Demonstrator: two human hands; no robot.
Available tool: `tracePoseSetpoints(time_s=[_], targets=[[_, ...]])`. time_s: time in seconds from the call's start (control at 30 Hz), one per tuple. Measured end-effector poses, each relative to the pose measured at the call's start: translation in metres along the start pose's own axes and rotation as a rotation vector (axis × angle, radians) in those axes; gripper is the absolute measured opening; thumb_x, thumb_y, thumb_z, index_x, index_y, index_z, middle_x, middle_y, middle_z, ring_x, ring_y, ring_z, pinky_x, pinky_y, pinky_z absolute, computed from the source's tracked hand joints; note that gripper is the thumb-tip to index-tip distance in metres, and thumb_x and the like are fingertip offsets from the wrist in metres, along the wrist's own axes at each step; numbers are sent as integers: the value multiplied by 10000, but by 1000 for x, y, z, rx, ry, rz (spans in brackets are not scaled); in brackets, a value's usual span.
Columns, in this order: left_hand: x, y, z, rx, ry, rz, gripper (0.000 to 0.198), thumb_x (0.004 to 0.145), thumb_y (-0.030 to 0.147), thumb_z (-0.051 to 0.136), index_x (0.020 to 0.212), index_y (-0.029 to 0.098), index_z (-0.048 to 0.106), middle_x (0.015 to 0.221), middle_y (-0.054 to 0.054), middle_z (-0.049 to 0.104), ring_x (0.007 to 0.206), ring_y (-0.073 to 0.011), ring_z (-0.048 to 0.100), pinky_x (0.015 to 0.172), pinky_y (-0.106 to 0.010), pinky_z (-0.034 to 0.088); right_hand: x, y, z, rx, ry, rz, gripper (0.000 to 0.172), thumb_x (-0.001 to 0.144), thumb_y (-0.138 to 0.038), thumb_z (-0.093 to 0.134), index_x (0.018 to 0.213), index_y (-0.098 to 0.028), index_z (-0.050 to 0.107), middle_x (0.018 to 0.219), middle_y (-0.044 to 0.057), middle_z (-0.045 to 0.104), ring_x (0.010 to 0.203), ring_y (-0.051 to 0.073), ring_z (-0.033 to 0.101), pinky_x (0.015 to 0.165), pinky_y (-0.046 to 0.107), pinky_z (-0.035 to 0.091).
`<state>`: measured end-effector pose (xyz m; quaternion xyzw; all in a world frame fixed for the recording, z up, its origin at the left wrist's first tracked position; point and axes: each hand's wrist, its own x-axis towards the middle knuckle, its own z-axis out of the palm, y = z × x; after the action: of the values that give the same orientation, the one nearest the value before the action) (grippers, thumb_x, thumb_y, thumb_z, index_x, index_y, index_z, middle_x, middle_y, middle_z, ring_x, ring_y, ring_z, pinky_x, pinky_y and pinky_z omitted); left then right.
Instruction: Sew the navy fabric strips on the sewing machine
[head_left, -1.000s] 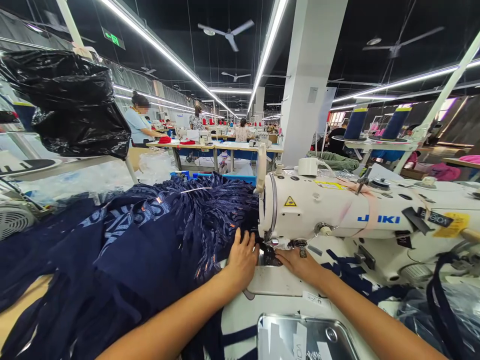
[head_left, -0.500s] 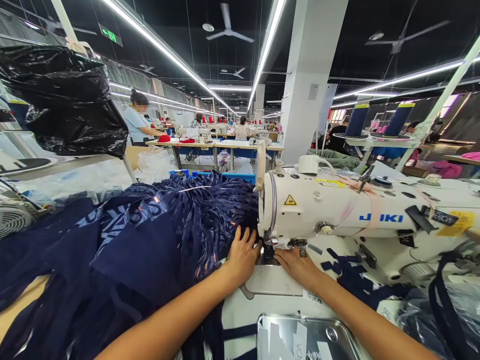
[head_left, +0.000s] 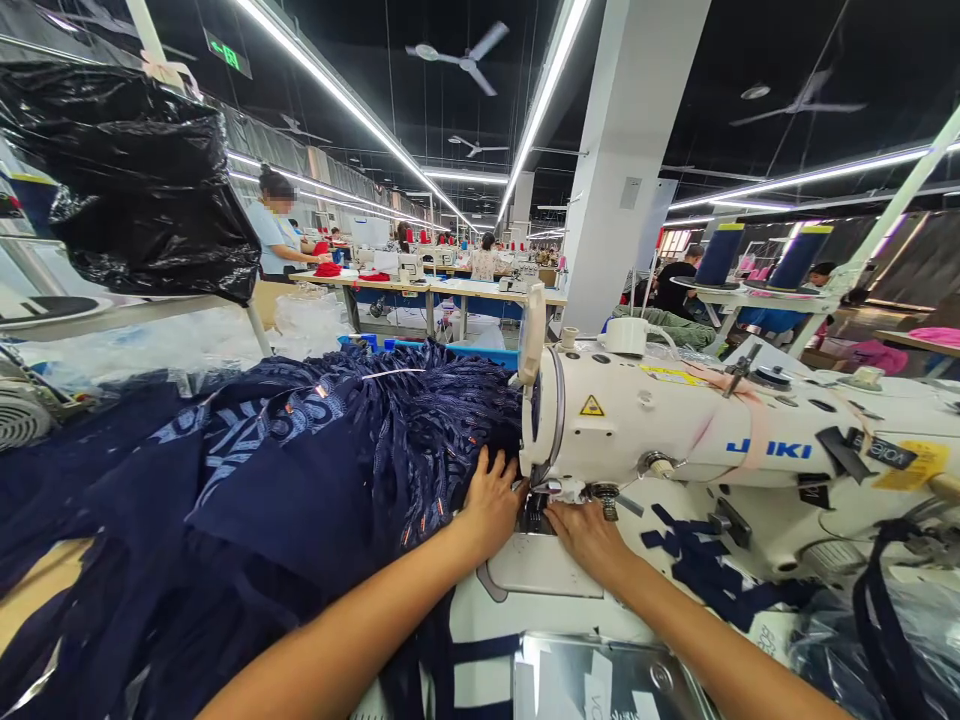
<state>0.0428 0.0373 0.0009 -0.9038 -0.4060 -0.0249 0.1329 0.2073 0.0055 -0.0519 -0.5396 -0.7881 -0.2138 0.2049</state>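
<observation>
A white sewing machine (head_left: 660, 420) stands in front of me, and both hands are close to its needle area. To the left of the presser foot, my left hand (head_left: 491, 505) lies palm down with its fingers apart, against the edge of a heap of navy garments (head_left: 300, 500). My right hand (head_left: 589, 540) is on the other side of the foot. Its fingers are bent and pressed together at the metal needle plate (head_left: 535, 515); what they pinch, if anything, is hidden. Light-blue lettering shows on the navy cloth.
Navy fabric strips (head_left: 697, 565) lie on the machine bed to the right. At the front is a shiny metal tin (head_left: 600, 675) with white labels. Navy thread cones (head_left: 720, 255) stand at the right; a black plastic bag (head_left: 142, 180) hangs at the left. Other people work at tables behind.
My right hand's fingers are more bent than before, still beside the presser foot. The left hand stays at nearly the same spot. The view has shifted slightly.
</observation>
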Motion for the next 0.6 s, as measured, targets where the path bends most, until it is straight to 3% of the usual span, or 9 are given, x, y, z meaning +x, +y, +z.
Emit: tracePoseSetpoints(time_s=[0.2,0.3,0.37,0.47,0.53,0.6], targets=[[1,2,3,22,2,-12,299,809,161,461,1078,158,591,1248,-141,484,1213,-329,334,998,-551,164,-5,2,14,2,18,9,302,874,-216,354,868,-194,655,696,87,662,689,236,614,657,360,482],[-6,7,0,-9,35,-4,277,792,133,477,1039,110,603,1195,-173,516,1168,-329,390,972,-516,245,-3,6,10,39,-15,6,300,860,-199,355,907,-186,651,759,91,674,697,230,620,667,372,496],[-19,8,-9,-50,65,42,240,768,112,504,981,98,614,1121,-161,562,1095,-290,462,925,-430,335,-5,11,1,102,-27,-51,305,855,-188,348,963,-182,633,826,93,671,742,219,621,680,356,503],[-52,0,-30,-148,226,160,176,799,89,468,904,126,604,981,-86,616,920,-190,542,817,-311,399,-17,22,-20,222,-28,-160,311,872,-203,329,1025,-188,600,967,88,639,852,192,604,736,317,502],[-78,-12,-43,-160,407,178,205,861,95,386,861,132,587,893,-61,621,819,-163,544,768,-306,396,-33,32,-35,241,-19,-187,308,889,-243,325,1046,-192,585,1056,89,611,915,190,587,783,318,489],[-101,-26,-52,-133,489,187,244,887,98,340,839,137,576,852,-46,613,760,-151,529,724,-300,388,-52,45,-45,176,16,-154,308,894,-287,328,967,-192,612,1019,91,623,941,212,579,816,345,472]])
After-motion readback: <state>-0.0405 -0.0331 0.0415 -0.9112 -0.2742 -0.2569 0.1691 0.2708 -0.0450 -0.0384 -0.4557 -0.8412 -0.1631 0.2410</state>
